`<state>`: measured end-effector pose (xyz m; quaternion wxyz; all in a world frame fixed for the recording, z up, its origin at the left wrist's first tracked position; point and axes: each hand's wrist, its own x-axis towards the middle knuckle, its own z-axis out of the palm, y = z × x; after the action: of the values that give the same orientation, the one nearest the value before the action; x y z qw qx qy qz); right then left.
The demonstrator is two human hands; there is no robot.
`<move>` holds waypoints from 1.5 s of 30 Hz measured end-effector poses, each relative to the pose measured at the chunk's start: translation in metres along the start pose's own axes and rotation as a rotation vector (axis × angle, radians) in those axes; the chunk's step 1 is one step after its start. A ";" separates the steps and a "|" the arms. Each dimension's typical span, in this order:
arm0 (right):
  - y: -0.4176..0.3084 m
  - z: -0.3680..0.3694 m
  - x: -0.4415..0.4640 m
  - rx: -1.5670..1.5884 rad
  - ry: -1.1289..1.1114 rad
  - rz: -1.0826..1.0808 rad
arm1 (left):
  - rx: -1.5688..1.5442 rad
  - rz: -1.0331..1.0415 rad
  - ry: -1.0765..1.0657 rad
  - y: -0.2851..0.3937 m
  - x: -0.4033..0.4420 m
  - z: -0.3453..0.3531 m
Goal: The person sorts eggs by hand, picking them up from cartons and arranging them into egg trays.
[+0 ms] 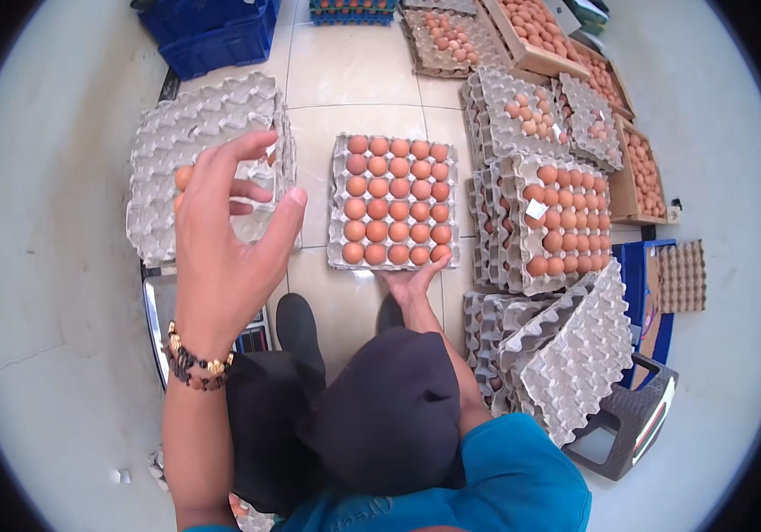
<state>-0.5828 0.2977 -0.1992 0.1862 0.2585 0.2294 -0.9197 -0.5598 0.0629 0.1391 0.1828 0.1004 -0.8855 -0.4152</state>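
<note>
A grey carton tray (336, 202) full of brown eggs (399, 188) lies in front of me, with more trays showing at its edges. My right hand (416, 282) holds its near right corner from below, the thumb beside the corner egg. My left hand (237, 222) is raised over the left tray stack, fingers curved and apart, nothing between them. Under it, that grey stack (212, 111) bears a couple of brown eggs (183, 177), partly hidden by the hand. A beaded bracelet circles my left wrist.
Stacked egg trays (566, 222) stand on the right, with tilted trays (575, 355) nearer me. Wooden crates of eggs (642, 173) are behind them. A blue crate (221, 49) is at the upper left, a scale (254, 335) below the left stack, and a dark stool (637, 426) at the lower right.
</note>
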 end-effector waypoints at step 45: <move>-0.134 0.001 0.084 -1.016 0.357 -0.292 | 0.471 -0.085 -0.644 -0.039 -0.011 0.001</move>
<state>-0.7122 0.3889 -0.2015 0.1164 0.2535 0.7052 -0.6518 -0.5488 0.0419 0.1057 -0.1494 0.0410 -0.9635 -0.2182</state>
